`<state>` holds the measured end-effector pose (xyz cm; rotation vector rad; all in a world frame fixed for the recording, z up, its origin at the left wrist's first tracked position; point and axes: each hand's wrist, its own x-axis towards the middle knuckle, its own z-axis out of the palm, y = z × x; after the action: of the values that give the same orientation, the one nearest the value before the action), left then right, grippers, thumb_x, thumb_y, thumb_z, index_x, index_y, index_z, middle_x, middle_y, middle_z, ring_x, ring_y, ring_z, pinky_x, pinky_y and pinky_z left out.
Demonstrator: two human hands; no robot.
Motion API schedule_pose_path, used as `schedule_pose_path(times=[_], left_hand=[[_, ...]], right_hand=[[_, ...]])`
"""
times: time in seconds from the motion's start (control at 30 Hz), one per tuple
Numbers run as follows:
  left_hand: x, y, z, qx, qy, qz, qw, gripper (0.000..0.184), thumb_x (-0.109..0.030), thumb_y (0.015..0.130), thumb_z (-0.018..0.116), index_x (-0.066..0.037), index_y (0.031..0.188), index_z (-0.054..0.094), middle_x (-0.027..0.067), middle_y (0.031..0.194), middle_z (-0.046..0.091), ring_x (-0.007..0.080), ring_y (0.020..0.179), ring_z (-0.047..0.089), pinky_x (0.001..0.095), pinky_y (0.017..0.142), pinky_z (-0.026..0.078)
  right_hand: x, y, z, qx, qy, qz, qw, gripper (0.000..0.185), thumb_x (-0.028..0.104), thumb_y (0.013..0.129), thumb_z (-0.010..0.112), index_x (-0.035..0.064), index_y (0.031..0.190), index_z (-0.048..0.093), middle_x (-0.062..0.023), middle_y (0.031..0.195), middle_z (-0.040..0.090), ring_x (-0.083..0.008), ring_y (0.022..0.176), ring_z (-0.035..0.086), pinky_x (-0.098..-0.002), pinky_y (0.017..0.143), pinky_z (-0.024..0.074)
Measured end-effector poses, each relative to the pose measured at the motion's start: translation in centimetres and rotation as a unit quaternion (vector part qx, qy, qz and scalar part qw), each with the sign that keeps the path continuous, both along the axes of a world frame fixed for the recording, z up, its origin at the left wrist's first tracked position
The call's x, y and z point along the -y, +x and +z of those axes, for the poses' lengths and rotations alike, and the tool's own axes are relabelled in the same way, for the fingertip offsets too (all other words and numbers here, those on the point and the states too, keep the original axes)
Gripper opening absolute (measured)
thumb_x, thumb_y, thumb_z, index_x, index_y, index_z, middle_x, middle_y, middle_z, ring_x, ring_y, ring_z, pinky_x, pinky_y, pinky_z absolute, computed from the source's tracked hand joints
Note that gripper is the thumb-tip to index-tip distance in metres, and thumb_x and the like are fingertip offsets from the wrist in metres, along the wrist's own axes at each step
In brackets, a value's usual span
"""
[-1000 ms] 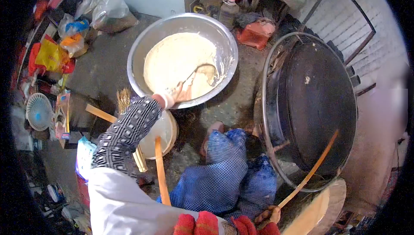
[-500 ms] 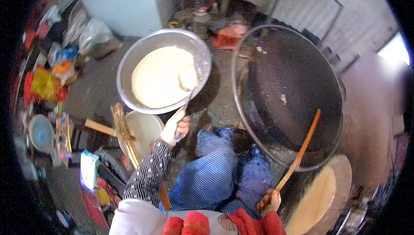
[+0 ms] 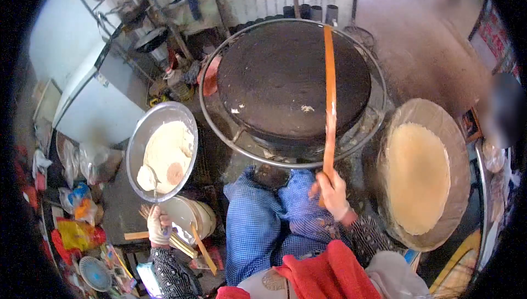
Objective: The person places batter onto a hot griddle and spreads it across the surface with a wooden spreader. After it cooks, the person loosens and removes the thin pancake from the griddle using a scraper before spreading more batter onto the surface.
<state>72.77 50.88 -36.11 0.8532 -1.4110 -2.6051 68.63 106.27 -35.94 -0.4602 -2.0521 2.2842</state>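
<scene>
My left hand (image 3: 159, 225), in a pale glove, is closed around the handle of a ladle (image 3: 147, 179). The ladle's bowl rests at the near side of pale batter (image 3: 174, 144) in a metal basin (image 3: 133, 156). My right hand (image 3: 332, 193) grips a long, flat wooden spatula (image 3: 330, 85). Its blade reaches across the large, round, dark griddle (image 3: 274, 74) to the far rim; whether it touches the surface I cannot tell. A few pale scraps (image 3: 307, 108) lie on the griddle's near part.
A metal ring (image 3: 263, 158) surrounds the griddle. To the right, a round tan flatbread (image 3: 420, 178) lies on a wide round tray (image 3: 460, 189). A white bucket (image 3: 206, 216) with sticks stands by my left hand. Plastic bags (image 3: 90, 159) lie at left.
The view has swung right. My right hand has moved forward with the spatula, now stretched across the griddle. My left hand still holds the ladle, now at the basin's near side.
</scene>
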Motion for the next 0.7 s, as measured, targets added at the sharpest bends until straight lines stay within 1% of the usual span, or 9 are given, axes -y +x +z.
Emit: schedule_pose_path(times=[0.13, 0.2, 0.3, 0.47, 0.5, 0.57, 0.6, 0.63, 0.7], left_hand=[[-6.7, -1.3, 8.4, -0.048, -0.027, -0.027, 0.998, 0.023, -0.016, 0.097, 0.056, -0.012, 0.119, 0.051, -0.0004, 0.076, 0.049, 0.003, 0.051, 0.041, 0.0148, 0.036, 0.033], [-10.2, -2.6, 11.2, -0.065, -0.057, -0.062, 0.994, 0.043, -0.017, 0.098, 0.055, -0.013, 0.138, 0.042, -0.0011, 0.076, 0.047, 0.0021, 0.051, 0.038, 0.0151, 0.036, 0.03], [-16.1, -5.0, 13.8, -0.092, -0.121, -0.175, 0.973, 0.054, -0.019, 0.098, 0.054, -0.014, 0.147, 0.032, -0.0022, 0.074, 0.043, 0.0022, 0.048, 0.035, 0.0159, 0.035, 0.028], [-24.9, -9.6, 12.9, -0.079, -0.312, -0.313, 0.894, 0.064, -0.017, 0.099, 0.051, -0.019, 0.154, 0.017, -0.0043, 0.063, 0.043, 0.0045, 0.042, 0.039, 0.0195, 0.034, 0.033], [-26.0, -10.5, 11.9, -0.088, -0.392, -0.316, 0.859, 0.063, -0.014, 0.097, 0.053, -0.021, 0.152, 0.024, -0.0048, 0.063, 0.045, 0.0041, 0.041, 0.04, 0.0188, 0.035, 0.035], [-26.2, -15.1, 6.5, -0.311, -0.587, -0.279, 0.694, 0.06, -0.012, 0.094, 0.058, -0.02, 0.148, 0.035, 0.0003, 0.079, 0.057, 0.0131, 0.058, 0.056, 0.0289, 0.05, 0.046], [-27.0, -16.1, 6.3, -0.333, -0.667, -0.278, 0.606, 0.06, -0.011, 0.092, 0.059, -0.021, 0.146, 0.038, 0.0025, 0.083, 0.058, 0.0181, 0.064, 0.059, 0.0332, 0.055, 0.048], [-27.9, -17.1, 6.2, -0.354, -0.737, -0.262, 0.513, 0.059, -0.01, 0.09, 0.06, -0.021, 0.145, 0.041, 0.0048, 0.088, 0.059, 0.0231, 0.07, 0.061, 0.0374, 0.06, 0.051], [-29.3, -18.3, 5.9, -0.268, -0.805, -0.313, 0.426, 0.058, -0.011, 0.087, 0.056, -0.027, 0.142, 0.042, 0.0109, 0.087, 0.057, 0.0323, 0.076, 0.063, 0.0445, 0.064, 0.051]], right_hand=[[-1.4, -5.4, -2.4, -0.116, 0.199, -0.039, 0.972, 0.021, 0.024, 0.096, 0.055, 0.0033, 0.095, 0.056, -0.01, 0.068, 0.068, -0.0223, 0.057, 0.065, -0.0355, 0.053, 0.0498], [-1.7, -7.3, -2.9, -0.017, 0.275, -0.046, 0.96, 0.024, 0.027, 0.095, 0.056, 0.0049, 0.087, 0.052, -0.0131, 0.072, 0.068, -0.0294, 0.064, 0.066, -0.0417, 0.063, 0.0509], [-1.6, -9.8, -14.1, -0.111, 0.384, -0.144, 0.905, 0.026, 0.028, 0.089, 0.059, 0.0044, 0.084, 0.052, -0.017, 0.067, 0.062, -0.0381, 0.066, 0.06, -0.046, 0.075, 0.046], [-6.6, -9.0, -9.5, -0.061, 0.458, -0.088, 0.882, 0.032, 0.033, 0.09, 0.058, 0.002, 0.084, 0.053, -0.0185, 0.069, 0.061, -0.0388, 0.072, 0.06, -0.0486, 0.076, 0.0456], [-7.8, -9.4, -10.3, -0.046, 0.42, -0.085, 0.902, 0.033, 0.034, 0.09, 0.057, 0.0019, 0.085, 0.054, -0.0199, 0.073, 0.062, -0.0398, 0.073, 0.06, -0.0491, 0.077, 0.0455], [-10.0, -10.0, -10.2, -0.032, 0.43, -0.085, 0.898, 0.035, 0.037, 0.09, 0.057, 0.0026, 0.089, 0.055, -0.0238, 0.081, 0.062, -0.0423, 0.076, 0.059, -0.0501, 0.078, 0.0458], [-10.5, -10.1, -9.7, -0.046, 0.501, -0.125, 0.855, 0.035, 0.036, 0.09, 0.059, 0.0017, 0.089, 0.055, -0.0215, 0.079, 0.062, -0.0384, 0.076, 0.06, -0.0476, 0.075, 0.0481], [-11.1, -10.2, -8.8, -0.02, 0.426, -0.122, 0.896, 0.035, 0.036, 0.09, 0.061, 0.0012, 0.091, 0.055, -0.0203, 0.079, 0.062, -0.0364, 0.074, 0.061, -0.0459, 0.071, 0.0491], [-12.9, -11.2, -9.7, -0.009, 0.398, -0.105, 0.911, 0.038, 0.035, 0.089, 0.065, -0.001, 0.096, 0.054, -0.0165, 0.079, 0.061, -0.0294, 0.062, 0.061, -0.0397, 0.063, 0.0514]])
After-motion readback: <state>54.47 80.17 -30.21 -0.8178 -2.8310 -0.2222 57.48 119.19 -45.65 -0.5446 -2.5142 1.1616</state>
